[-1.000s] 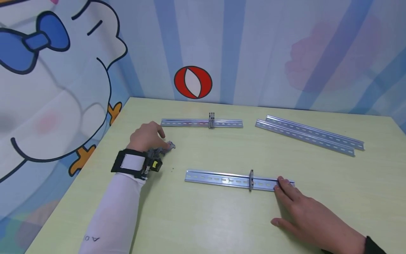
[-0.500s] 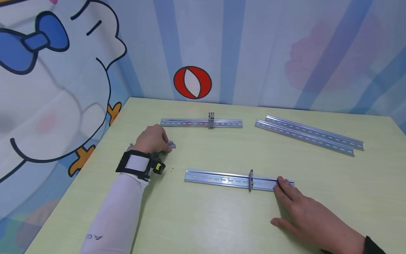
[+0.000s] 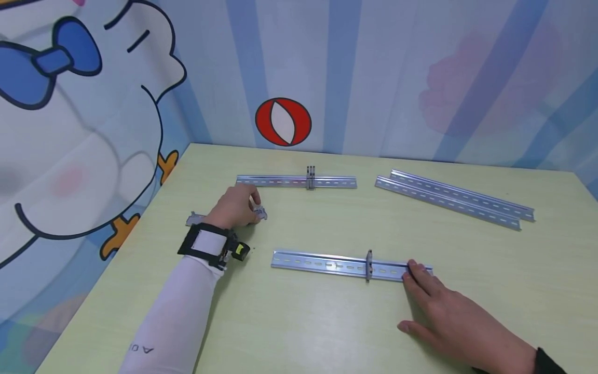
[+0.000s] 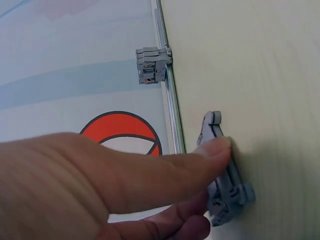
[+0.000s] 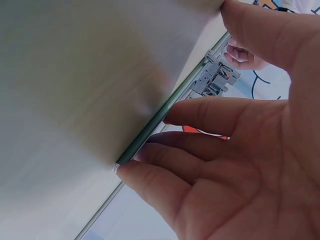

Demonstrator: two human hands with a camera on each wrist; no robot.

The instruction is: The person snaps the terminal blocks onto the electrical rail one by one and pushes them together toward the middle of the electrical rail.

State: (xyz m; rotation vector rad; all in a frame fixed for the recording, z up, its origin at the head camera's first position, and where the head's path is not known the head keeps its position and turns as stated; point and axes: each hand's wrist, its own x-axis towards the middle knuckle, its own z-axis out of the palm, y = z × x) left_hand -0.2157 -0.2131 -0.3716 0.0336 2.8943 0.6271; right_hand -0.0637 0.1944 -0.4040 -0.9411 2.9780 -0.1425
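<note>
My left hand (image 3: 233,206) pinches a grey DIN-rail terminal block (image 4: 233,192) between thumb and fingers, close over the table left of centre. Part of the block is covered by the thumb in the left wrist view. My right hand (image 3: 450,311) rests its extended fingers on the right end of the near slotted metal DIN rail (image 3: 308,263), thumb spread away from it. One terminal block (image 3: 369,266) stands upright across that rail, left of the right fingertips. Another grey piece (image 3: 194,218) lies behind the left wrist, partly hidden by it.
Further back lies a second DIN rail (image 3: 275,181), carrying several terminal blocks (image 3: 311,177) side by side. Two more rails (image 3: 448,201) lie slanted against each other at the back right. A printed wall panel (image 3: 374,78) rises behind the pale table (image 3: 327,327).
My left hand has closed on the grey terminal block and shifted slightly right with it, uncovering another grey piece behind the wrist. The right hand and near rail stay put.
</note>
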